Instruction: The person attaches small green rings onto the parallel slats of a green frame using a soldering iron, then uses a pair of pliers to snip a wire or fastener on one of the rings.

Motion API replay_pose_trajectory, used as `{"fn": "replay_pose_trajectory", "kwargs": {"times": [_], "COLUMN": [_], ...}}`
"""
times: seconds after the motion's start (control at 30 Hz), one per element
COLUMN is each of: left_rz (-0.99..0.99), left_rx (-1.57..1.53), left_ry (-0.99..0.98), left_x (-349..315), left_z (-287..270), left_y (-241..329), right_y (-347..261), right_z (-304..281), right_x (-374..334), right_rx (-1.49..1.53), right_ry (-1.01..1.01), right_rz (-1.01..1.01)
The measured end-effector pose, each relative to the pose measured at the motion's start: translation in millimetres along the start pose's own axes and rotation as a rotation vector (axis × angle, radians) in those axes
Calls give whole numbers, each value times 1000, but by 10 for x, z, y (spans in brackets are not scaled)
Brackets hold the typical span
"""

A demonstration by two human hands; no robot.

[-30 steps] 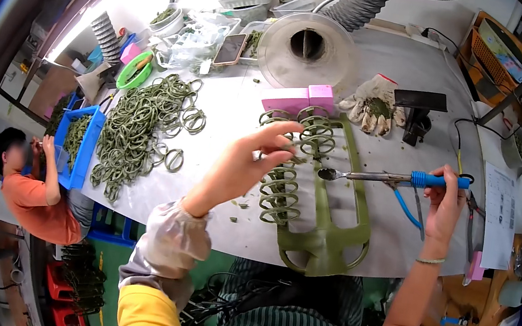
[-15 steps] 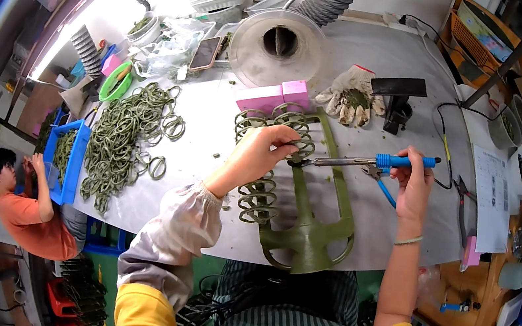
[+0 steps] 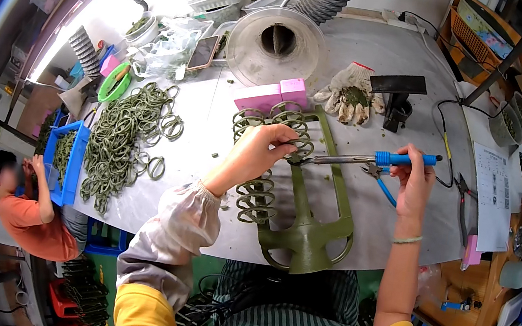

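Note:
An olive-green frame with long bars and a rounded, cup-like end lies on the table in front of me. Rows of thin green rings stand along its left side and upper part. My left hand pinches a green ring by its edge, at the frame's middle bar. In my right hand is a soldering iron with a blue handle, held pen-like from the right. Its metal shaft points left, with the tip at the middle bar just below the pinched ring.
Loose green rings are heaped to the left, beside a blue crate. Pink blocks, a transparent funnel-shaped hood, a soiled glove and a black stand lie beyond. Pliers rest near my right hand. A co-worker sits far left.
Both hands stay nearly in place. The iron's tip has drawn very slightly to the right, and the whole view has shifted a little.

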State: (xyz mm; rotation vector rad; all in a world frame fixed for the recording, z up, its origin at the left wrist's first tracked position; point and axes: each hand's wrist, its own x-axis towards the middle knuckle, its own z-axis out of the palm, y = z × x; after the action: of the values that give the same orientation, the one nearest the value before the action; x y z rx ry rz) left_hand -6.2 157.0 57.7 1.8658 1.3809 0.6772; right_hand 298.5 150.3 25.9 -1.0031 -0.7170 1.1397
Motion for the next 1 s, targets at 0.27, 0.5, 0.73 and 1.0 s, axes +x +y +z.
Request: {"fn": "replay_pose_trajectory", "kwargs": {"times": [0.27,0.5,0.73,1.0], "left_rz": [50,224,-739,-348], "left_rx": [43,-213,974,107], "left_ry": [47,303,542,737], "left_x": [-72,-273,-1622,-1580], "left_z": [-45,-445,-1344,-1310], "left_y": [-58,-193,-1682,-1547], "right_y": [-291,-373,-408,-471], "right_z": [-59,-198,-111,-144], "right_x": [-75,-124,-170,-229], "right_rx": [-113,-107,-76,-105], "right_ry": [78,94,53,47], "right_rz": [-60,-49,-31,-50]}}
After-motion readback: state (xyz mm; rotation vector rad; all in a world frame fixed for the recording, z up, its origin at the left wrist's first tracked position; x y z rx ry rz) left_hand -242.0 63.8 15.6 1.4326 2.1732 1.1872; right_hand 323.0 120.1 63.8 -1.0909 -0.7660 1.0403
